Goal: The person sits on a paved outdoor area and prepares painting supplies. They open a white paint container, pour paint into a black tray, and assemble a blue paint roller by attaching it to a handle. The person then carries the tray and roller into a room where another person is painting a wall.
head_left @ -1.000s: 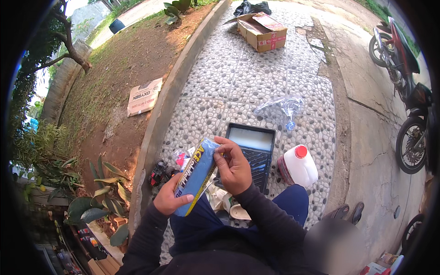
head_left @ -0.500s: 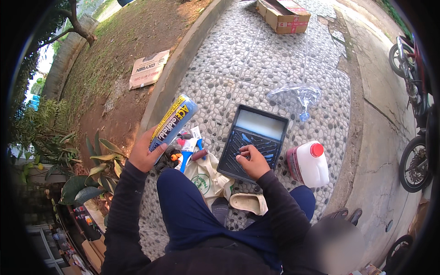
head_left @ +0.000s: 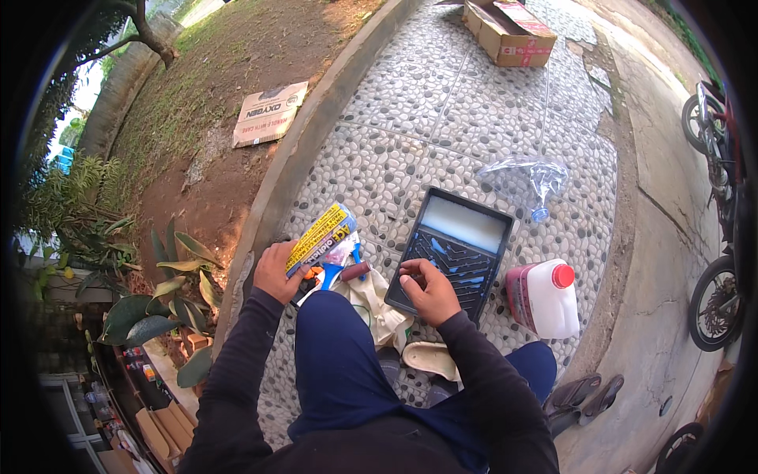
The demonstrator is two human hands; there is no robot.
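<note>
My left hand (head_left: 278, 271) grips one end of a wrapped paint roller sleeve (head_left: 326, 235), blue with a yellow label. It is held above a paintbrush (head_left: 330, 276) with a blue handle, a maroon handle (head_left: 355, 271) and a cream cloth bag (head_left: 373, 306), which it partly covers. My right hand (head_left: 430, 292) hovers over the near left part of a black paint tray (head_left: 510, 249), thumb and bent fingers apart, nothing visible between them. White liquid (head_left: 466, 221) fills the tray's far well, and blue marks streak its ribbed slope. To the right stands a translucent jug (head_left: 545, 300) with a red cap.
A cut clear plastic bottle (head_left: 545, 182) lies beyond the tray. Farther off sits an open cardboard box (head_left: 521, 39). A raised curb (head_left: 272, 178) borders soil with flattened cardboard (head_left: 270, 114). Sandals (head_left: 588, 395) and a motorcycle (head_left: 714, 292) are on the right, leafy plants (head_left: 150, 316) left.
My left hand has lowered the wrapped roller sleeve toward the brush and bag, tilting it more level. The right hand stays over the tray, its fingers slightly nearer the tray's left edge.
</note>
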